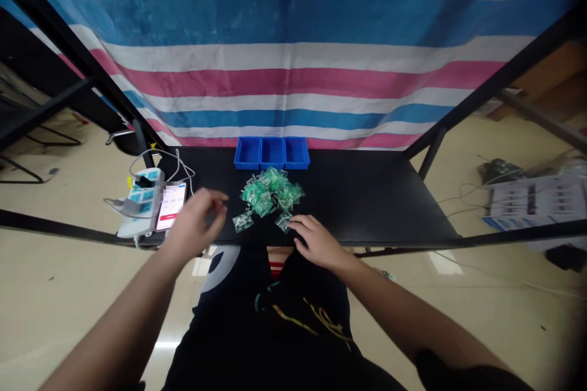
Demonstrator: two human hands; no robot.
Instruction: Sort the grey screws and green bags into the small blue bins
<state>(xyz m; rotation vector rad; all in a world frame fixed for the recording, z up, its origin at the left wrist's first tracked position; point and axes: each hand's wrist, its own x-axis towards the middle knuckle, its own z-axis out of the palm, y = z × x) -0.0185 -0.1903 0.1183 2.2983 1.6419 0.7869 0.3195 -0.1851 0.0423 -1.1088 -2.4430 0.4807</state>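
A heap of small clear plastic bags with green and grey contents [270, 190] lies on the black table; what exactly is inside is too small to make out. Two single bags rest in front of it, a left bag [243, 222] and a right bag [283, 220]. My right hand [316, 241] reaches the right bag with its fingertips, fingers stretched and the thumb apart from them. Left of the heap, my left hand [197, 220] hovers beside a phone [171, 203]. Its thumb and fingers curve apart with nothing between them.
Three joined blue bins [272, 154] stand behind the heap. At the table's left end lies a white power strip [143, 201] with plugs and cables. A black metal frame [433, 149] borders the table, and a striped sheet [284, 79] hangs at the back.
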